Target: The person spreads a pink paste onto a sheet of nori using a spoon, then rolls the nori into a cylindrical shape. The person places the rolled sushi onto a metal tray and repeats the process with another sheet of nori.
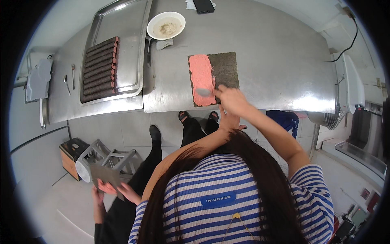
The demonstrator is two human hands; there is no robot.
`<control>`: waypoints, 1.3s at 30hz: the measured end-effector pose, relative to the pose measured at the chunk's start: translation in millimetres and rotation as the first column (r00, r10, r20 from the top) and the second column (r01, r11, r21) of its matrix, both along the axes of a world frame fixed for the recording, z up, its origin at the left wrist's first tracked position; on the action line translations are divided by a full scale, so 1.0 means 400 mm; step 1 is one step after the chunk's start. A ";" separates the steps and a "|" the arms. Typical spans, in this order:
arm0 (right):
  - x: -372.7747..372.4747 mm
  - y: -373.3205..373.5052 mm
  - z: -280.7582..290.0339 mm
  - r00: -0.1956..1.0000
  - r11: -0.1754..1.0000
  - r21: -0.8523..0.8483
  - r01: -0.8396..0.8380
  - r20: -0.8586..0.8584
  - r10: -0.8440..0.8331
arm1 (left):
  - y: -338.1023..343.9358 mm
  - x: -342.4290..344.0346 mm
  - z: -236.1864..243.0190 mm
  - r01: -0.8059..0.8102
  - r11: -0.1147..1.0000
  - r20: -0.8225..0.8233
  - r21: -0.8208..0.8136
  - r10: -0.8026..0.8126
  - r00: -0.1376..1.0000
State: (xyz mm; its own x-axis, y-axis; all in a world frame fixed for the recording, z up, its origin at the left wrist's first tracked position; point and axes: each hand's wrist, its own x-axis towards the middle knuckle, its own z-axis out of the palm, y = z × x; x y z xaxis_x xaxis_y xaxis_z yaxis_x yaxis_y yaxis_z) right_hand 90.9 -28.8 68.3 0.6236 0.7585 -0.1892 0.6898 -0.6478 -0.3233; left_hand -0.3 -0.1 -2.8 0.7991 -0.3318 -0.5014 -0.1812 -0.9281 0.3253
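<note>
My right hand [232, 100] grips a metal spoon [203, 92], its bowl blurred by motion and resting on the pink paste [200, 73]. The paste covers the left part of a dark green seaweed sheet [224, 65] lying flat on the steel table. Below the sheet's near edge, my left hand [230, 120] is at the table's rim, fingers stretched out and apart, partly covered by my right hand. At the left, several dark seaweed rolls [99, 69] with pink ends lie in a row in a metal tray [130, 75].
Behind the tray's right side stands a white bowl [175, 34] of cloudy liquid, with a crumpled grey cloth [164, 44] near it. A black phone [203, 5] lies at the far edge. Another person's hands [106, 188] hold a flat grey piece by a stool [83, 166] at lower left.
</note>
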 end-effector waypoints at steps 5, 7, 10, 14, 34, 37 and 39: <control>-0.066 -0.016 0.047 0.987 0.997 -0.061 -0.044 -0.154 0.034 | -0.003 -0.006 -0.034 -0.007 1.000 0.062 0.010 0.006 0.998; -0.047 -0.019 0.050 0.977 0.987 -0.016 0.160 -0.143 -0.160 | -0.005 0.002 -0.026 0.004 1.000 0.088 0.018 -0.005 0.996; -0.068 -0.005 0.014 0.968 0.971 -0.050 0.232 -0.081 -0.236 | 0.002 0.002 -0.017 0.003 1.000 0.117 0.017 -0.005 0.993; -0.143 0.027 -0.035 0.995 0.994 0.052 0.094 0.031 -0.096 | 0.030 -0.001 -0.006 -0.012 0.999 0.155 0.034 0.007 0.988; 0.012 -0.018 -0.024 0.794 0.740 0.300 0.602 -0.319 -0.518 | 0.005 -0.027 -0.065 -0.057 0.996 0.322 -0.070 0.076 0.944; 0.135 -0.018 -0.036 0.780 0.736 0.262 0.624 -0.250 -0.573 | 0.033 -0.020 0.010 -0.028 0.998 0.333 -0.052 0.043 0.942; 0.189 -0.006 -0.070 0.804 0.748 0.295 0.594 -0.233 -0.547 | 0.036 -0.021 0.000 -0.025 0.997 0.377 -0.067 0.048 0.925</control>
State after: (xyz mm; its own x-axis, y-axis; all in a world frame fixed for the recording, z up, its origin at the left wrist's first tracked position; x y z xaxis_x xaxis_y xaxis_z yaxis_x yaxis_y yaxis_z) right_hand 166.3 -31.3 40.4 0.9497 0.2977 -0.0974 0.1653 -0.7405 -0.6514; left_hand -8.8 14.3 -2.7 0.9374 -0.3187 -0.1401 -0.2679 -0.9174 0.2943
